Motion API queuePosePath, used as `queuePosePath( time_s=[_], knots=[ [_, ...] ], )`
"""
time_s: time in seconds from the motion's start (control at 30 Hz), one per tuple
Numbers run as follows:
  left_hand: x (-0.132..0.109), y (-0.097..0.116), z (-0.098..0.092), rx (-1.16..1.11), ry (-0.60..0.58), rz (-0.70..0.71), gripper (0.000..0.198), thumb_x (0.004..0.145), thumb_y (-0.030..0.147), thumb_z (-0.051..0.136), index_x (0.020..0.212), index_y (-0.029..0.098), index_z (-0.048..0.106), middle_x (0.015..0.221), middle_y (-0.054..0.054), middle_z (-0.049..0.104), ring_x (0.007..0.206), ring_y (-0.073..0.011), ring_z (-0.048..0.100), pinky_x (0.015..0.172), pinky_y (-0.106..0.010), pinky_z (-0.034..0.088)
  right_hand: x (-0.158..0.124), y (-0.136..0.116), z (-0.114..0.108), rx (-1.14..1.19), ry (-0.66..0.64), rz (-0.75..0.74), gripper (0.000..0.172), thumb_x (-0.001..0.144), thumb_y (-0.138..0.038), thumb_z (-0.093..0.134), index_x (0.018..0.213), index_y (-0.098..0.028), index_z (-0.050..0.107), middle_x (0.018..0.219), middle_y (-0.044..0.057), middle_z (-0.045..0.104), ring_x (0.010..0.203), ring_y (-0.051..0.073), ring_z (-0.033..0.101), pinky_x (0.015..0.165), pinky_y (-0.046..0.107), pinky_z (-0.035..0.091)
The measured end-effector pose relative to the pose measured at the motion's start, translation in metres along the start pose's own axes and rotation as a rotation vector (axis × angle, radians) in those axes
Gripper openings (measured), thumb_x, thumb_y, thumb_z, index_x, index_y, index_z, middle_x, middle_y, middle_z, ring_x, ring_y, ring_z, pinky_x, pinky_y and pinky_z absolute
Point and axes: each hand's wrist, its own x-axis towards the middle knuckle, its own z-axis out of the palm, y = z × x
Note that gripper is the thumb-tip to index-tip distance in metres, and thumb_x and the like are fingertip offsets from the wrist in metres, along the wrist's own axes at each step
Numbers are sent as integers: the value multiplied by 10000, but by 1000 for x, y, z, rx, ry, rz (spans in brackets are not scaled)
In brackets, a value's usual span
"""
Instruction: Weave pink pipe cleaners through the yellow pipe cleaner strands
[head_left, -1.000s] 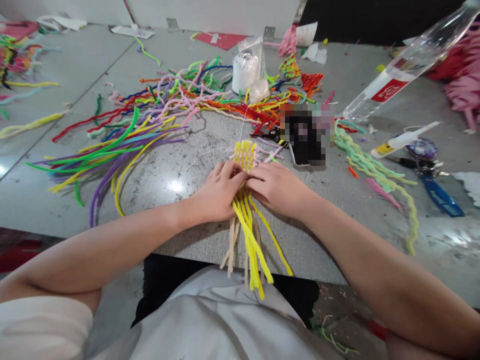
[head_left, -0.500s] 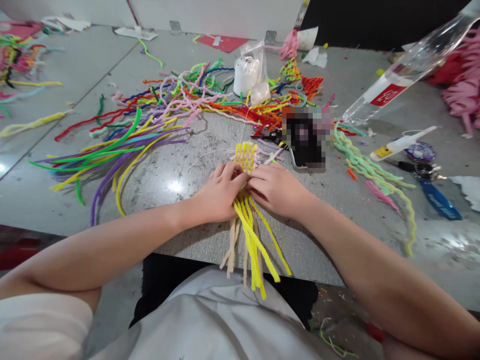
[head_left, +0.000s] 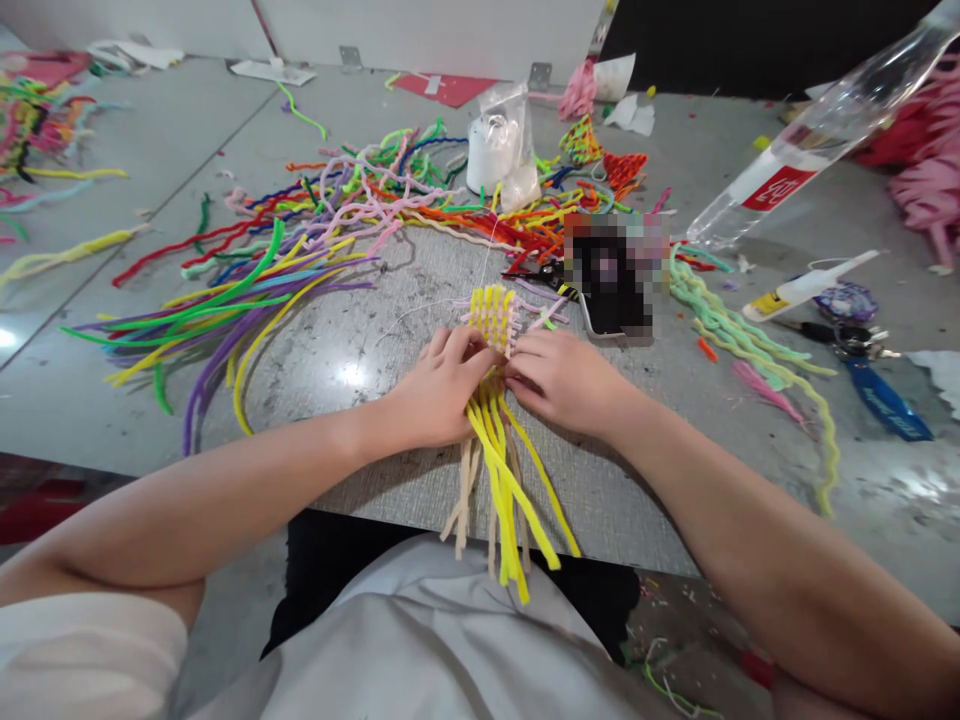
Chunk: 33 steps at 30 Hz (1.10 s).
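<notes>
A woven mat of yellow and cream pipe cleaners [head_left: 491, 315] lies on the grey table [head_left: 352, 350] in front of me. Its loose yellow and cream ends [head_left: 502, 490] trail toward me over the table edge. My left hand [head_left: 439, 390] rests on the left side of the weave, fingers curled and pinching strands. From the right, my right hand [head_left: 566, 380] meets it, fingertips also pressed onto the strands at the woven edge. The two hands nearly touch over the middle.
A spread of coloured pipe cleaners [head_left: 247, 280] covers the table to the left and back. A white roll in a plastic bag [head_left: 499, 150] stands behind. To the right lie a clear bottle [head_left: 810, 140], a glue tube [head_left: 802, 288], keys [head_left: 855, 335] and wavy green cleaners [head_left: 750, 340].
Both hands stay on the weave with only small finger shifts. The view has drifted slightly.
</notes>
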Motion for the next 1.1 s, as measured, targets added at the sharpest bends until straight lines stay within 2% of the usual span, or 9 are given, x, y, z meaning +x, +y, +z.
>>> queuePosePath(
  time_s=[0.17,0.27,0.37,0.5,0.67,0.73,0.83,1.0,1.1],
  knots=[
    [0,1,-2,-7,-5,2,526,982,524,730,1383,191,662,1361,-188,540,1212,-365,498,1142,-612,498,-3,2,0,117,35,26,194,1058,-209,575,918,-194,709,917,103,719,888,262,620,821,391,456],
    [-1,1,-3,-33,-8,6,538,1002,570,724,1413,225,686,1354,-176,520,1211,-359,490,1152,-625,492,-6,9,2,162,178,136,148,1041,-231,605,936,-212,707,924,87,724,895,255,655,820,378,504],
    [-2,1,-4,-60,-12,20,450,1048,589,678,1373,289,758,1328,-157,493,1218,-354,477,1156,-641,476,-9,18,6,31,366,344,164,1030,-210,590,1056,-196,752,1018,132,751,965,299,682,883,435,547],
    [-2,2,-5,-93,-10,37,366,1084,540,638,1300,306,819,1332,-152,483,1229,-342,486,1171,-631,461,-10,25,13,-139,328,452,341,1007,-130,542,1257,-174,770,1128,185,742,1067,366,657,894,493,553],
    [-2,3,-6,-129,-32,15,241,1032,415,723,1189,290,855,1357,-149,477,1285,-361,498,1157,-621,472,-13,33,16,-216,307,435,280,1006,-151,556,1101,-228,808,1030,168,708,988,353,607,716,439,505],
    [-1,4,-6,-141,-18,7,201,1008,391,751,1138,274,851,1343,-141,496,1266,-349,513,1146,-596,478,-14,37,17,-211,300,414,262,1017,-167,550,1057,-232,801,1012,168,686,990,355,589,697,435,490],
    [0,5,-9,-162,5,12,209,1018,437,751,1048,243,825,1324,-132,539,1216,-319,542,1129,-555,478,-13,37,16,-200,282,412,282,1045,-164,509,1060,-225,784,1024,165,650,1018,357,568,770,464,510],
    [2,5,-11,-201,4,19,284,1025,506,751,1017,225,791,1264,-127,599,1199,-308,584,1081,-513,481,-6,17,7,-151,357,385,273,1107,-206,468,1132,-218,740,1235,187,678,1189,381,572,986,555,506],
    [3,2,-11,-246,28,24,304,1038,515,729,1040,214,772,1208,-122,632,1164,-286,616,1049,-475,511,-8,3,-4,-87,340,296,249,1116,-207,468,1111,-233,716,1125,149,745,1140,354,636,1029,550,486]
  ],
)
